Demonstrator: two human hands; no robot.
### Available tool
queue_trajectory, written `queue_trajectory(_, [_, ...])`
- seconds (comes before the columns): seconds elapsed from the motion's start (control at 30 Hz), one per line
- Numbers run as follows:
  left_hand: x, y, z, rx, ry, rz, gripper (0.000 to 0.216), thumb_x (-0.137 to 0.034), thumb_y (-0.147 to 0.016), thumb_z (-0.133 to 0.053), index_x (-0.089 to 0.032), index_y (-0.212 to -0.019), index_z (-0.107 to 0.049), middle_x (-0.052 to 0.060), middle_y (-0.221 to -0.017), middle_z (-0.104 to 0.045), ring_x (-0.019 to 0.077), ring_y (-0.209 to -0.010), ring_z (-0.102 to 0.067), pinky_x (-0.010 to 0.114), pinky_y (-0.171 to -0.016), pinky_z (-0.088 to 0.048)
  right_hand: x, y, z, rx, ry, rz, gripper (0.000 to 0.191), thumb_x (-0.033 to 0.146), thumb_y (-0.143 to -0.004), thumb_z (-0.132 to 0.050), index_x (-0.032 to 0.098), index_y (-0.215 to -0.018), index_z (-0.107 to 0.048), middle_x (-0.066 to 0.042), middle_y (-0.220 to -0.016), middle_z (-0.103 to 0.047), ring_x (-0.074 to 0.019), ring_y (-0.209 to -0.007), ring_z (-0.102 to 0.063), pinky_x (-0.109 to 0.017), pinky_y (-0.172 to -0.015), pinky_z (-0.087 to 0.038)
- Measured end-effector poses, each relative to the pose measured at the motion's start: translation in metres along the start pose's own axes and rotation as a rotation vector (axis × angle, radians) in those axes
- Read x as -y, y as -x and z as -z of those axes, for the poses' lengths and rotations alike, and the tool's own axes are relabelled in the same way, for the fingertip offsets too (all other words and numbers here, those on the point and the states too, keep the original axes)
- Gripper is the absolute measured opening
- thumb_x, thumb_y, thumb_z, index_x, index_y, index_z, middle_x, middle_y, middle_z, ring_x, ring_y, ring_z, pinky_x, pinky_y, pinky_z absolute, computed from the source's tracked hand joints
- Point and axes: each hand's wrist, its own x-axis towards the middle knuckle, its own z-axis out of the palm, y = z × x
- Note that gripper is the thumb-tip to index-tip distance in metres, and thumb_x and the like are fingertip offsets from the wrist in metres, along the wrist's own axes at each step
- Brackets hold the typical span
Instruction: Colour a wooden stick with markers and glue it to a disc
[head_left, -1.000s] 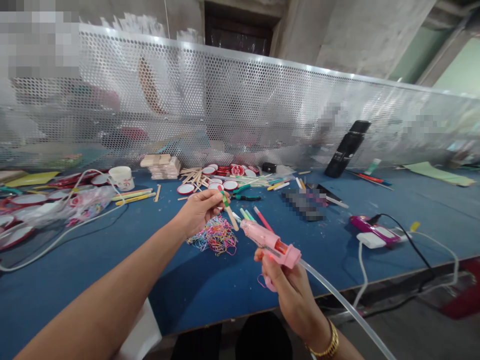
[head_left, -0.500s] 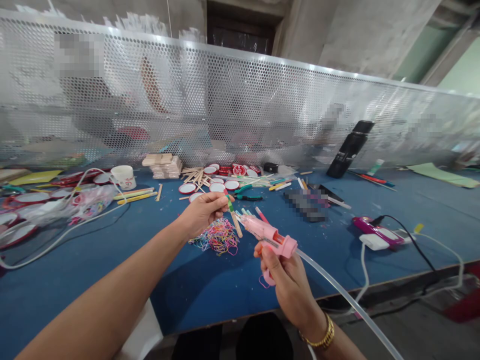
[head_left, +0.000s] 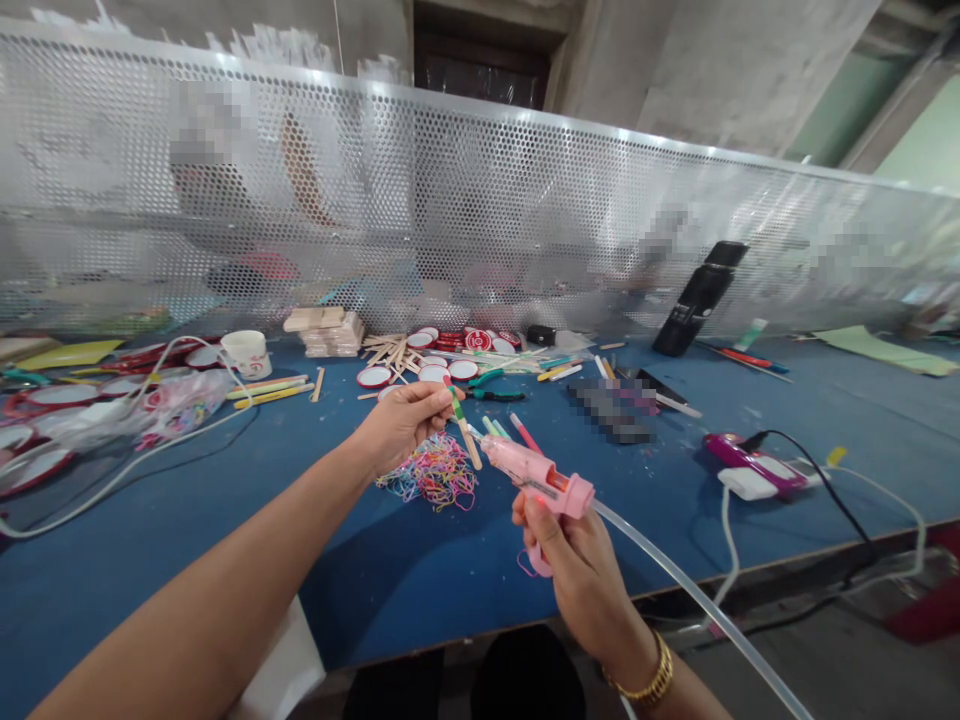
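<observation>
My left hand (head_left: 401, 425) pinches a wooden craft stick (head_left: 465, 430) that carries a green and red band near the fingers and points down to the right. My right hand (head_left: 574, 575) grips a pink hot glue gun (head_left: 536, 478). A clear glue stick (head_left: 705, 605) sticks out of the gun's back. The gun's nozzle sits just beside the lower end of the wooden stick. Both hands hover above the blue table (head_left: 420, 580). A heap of coloured rubber bands (head_left: 435, 475) lies under the stick.
Loose wooden sticks (head_left: 386, 352), red and white round lids (head_left: 450, 345), markers (head_left: 271, 390), a white cup (head_left: 246, 353) and a white cable (head_left: 135, 455) lie further back. A purple device with cords (head_left: 750, 468) sits at the right. A perforated metal screen (head_left: 525, 220) borders the far side.
The glue gun's nozzle has come up and left, closer to the stick's lower end. My left hand has held nearly still with the stick.
</observation>
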Motion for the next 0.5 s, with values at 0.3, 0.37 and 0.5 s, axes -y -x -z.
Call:
queue_trajectory(0.3, [-0.0016, -0.0001, -0.0001, -0.024, 0.023, -0.011, 0.01, -0.02, -0.073, -0.08, -0.011, -0.074, -0.076, 0.004, -0.064, -0.061, 0.0071, -0.059, -0.052, 0.02, -0.059, -0.044, -0.0032, 0.0035, 0.0025, 0.035, -0.01, -0.005, 0.048, 0.062, -0.094, -0.041, 0.018, -0.08, -0.054, 0.002, -0.064, -0.047, -0.0103, -0.053, -0.043, -0.022, -0.047, -0.037])
queue_trajectory(0.37, [-0.0016, -0.0003, -0.0002, -0.025, 0.029, -0.011, 0.01, -0.019, -0.073, -0.08, -0.01, -0.073, -0.075, 0.004, -0.064, -0.061, 0.0071, -0.059, -0.053, 0.02, -0.059, -0.044, -0.0027, 0.004, 0.0034, 0.038, -0.011, -0.009, 0.049, 0.063, -0.093, -0.041, 0.018, -0.079, -0.053, 0.002, -0.063, -0.045, -0.01, -0.052, -0.042, -0.022, -0.046, -0.037])
queue_trajectory(0.5, [-0.0017, -0.0009, -0.0001, -0.034, 0.043, -0.007, 0.012, -0.02, -0.071, -0.081, -0.01, -0.074, -0.075, 0.004, -0.064, -0.062, 0.0068, -0.059, -0.053, 0.02, -0.059, -0.044, -0.0017, 0.005, 0.0043, 0.045, -0.014, -0.01, 0.048, 0.063, -0.093, -0.042, 0.019, -0.077, -0.051, 0.004, -0.062, -0.041, -0.0097, -0.053, -0.039, -0.021, -0.046, -0.036])
